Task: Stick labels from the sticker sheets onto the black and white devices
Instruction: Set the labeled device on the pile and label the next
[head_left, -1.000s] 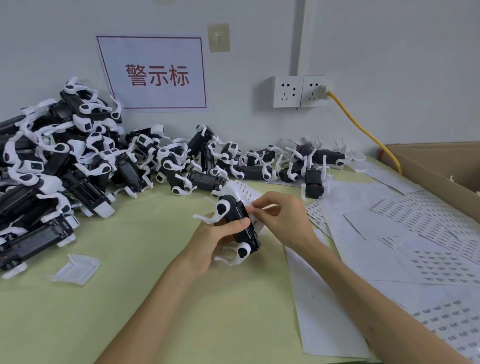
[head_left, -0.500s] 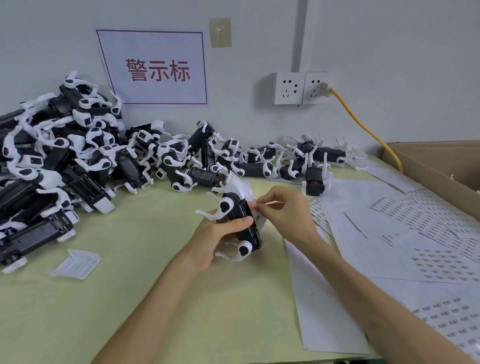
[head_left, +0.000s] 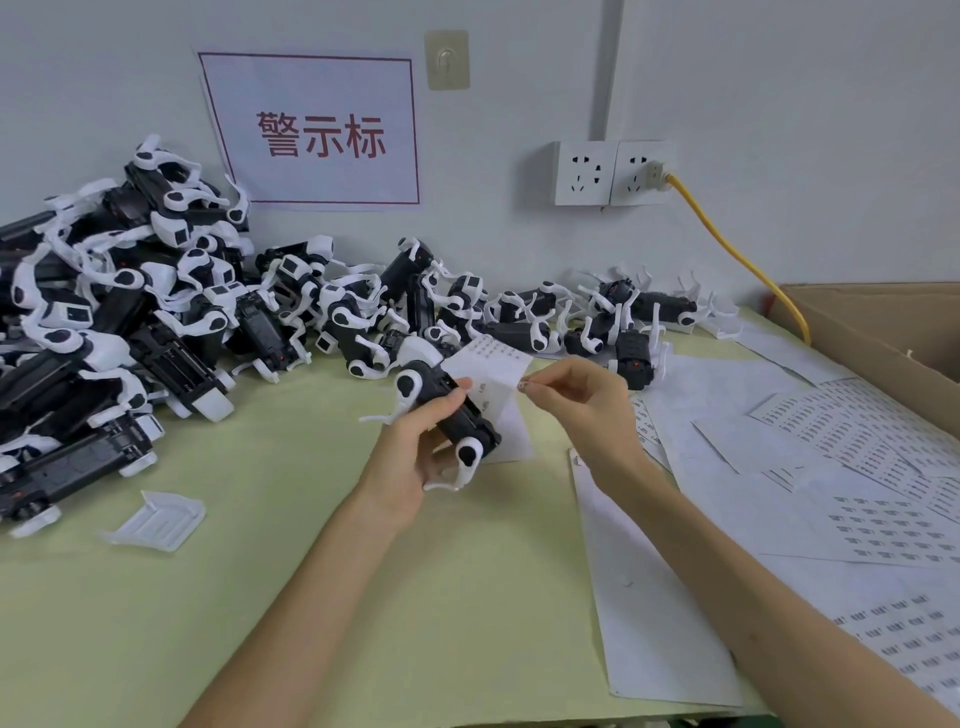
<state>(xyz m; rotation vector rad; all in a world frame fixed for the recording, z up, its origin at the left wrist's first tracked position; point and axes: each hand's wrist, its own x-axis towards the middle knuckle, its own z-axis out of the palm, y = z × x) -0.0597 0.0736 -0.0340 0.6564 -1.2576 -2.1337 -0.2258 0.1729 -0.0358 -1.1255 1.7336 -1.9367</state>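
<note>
While gripping device (head_left: 451, 410) mid-frame with left hand (head_left: 413, 457), pinches label (head_left: 523, 385) in right hand (head_left: 587, 410) (sheet (head_left: 488, 361) behind device); risks sticking it crooked, or folding it, if rushed.

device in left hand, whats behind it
A sticker sheet rises behind the device gripped by the left hand, small labels near its top; the right hand pinches a label at its edge. The device covers the sheet's left edge, hiding what holds it.
</note>
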